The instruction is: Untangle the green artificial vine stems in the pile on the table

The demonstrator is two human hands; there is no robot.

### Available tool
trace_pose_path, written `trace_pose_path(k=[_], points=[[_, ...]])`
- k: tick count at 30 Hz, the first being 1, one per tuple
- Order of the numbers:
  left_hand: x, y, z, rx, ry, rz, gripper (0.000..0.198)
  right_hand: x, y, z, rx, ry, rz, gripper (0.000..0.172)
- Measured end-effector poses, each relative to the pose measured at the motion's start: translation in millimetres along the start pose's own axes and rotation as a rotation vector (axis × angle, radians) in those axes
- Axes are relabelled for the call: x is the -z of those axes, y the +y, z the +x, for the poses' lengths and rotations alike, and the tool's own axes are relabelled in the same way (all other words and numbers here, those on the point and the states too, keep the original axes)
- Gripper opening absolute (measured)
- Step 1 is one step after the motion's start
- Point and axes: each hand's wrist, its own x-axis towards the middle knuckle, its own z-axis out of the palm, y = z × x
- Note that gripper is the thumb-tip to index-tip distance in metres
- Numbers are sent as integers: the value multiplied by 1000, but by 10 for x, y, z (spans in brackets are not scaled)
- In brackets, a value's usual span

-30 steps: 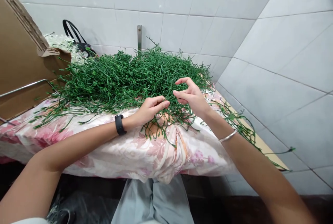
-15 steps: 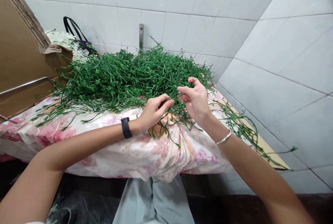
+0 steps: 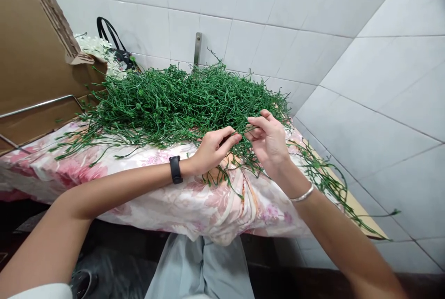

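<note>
- Nearest you: grey trouser legs point(image 3: 201, 266) below the table edge; both bare forearms reach up and forward over the pink floral cloth point(image 3: 194, 206) draped on the table.
- Your left hand point(image 3: 212, 150), black wristband point(image 3: 175, 169) on the wrist, lies palm-down at the near edge of the pile, thumb and forefinger closed on a thin green plastic stem point(image 3: 239, 131).
- Your right hand point(image 3: 269, 139), silver bangle point(image 3: 302, 194) on the wrist, is turned thumb-up, fingers curled, pinching the same stem just beside the left fingertips. The two hands nearly touch.
- The stem runs back into the large tangled heap of green artificial stems point(image 3: 174, 102) covering the middle of the cloth; loose strands trail over the right edge point(image 3: 330, 183).
- Risk, as a judgement: the strands interlock, so a pull on one would likely drag neighbours along or off the right edge. A sharp tug could snap or kink the thin stem.
- Risk: the cloth hangs loose at the front and may slide with the heap.
- Beyond, left: brown cardboard box point(image 3: 31, 58), metal rail point(image 3: 41, 104), black bag handles point(image 3: 107, 34) beside white artificial flowers point(image 3: 92, 46).
- Farthest: white tiled wall point(image 3: 278, 11) with a metal bracket point(image 3: 198, 48).
</note>
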Motion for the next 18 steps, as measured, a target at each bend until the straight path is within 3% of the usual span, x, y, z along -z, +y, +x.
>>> trace_pose_path(k=[12,18], points=[[5,12,8,-28,4,-12,25,-4,-53,42,3,42,33,34],[32,-56,-59,36,0,-46,25,232,-287,242,214,77,3,39]])
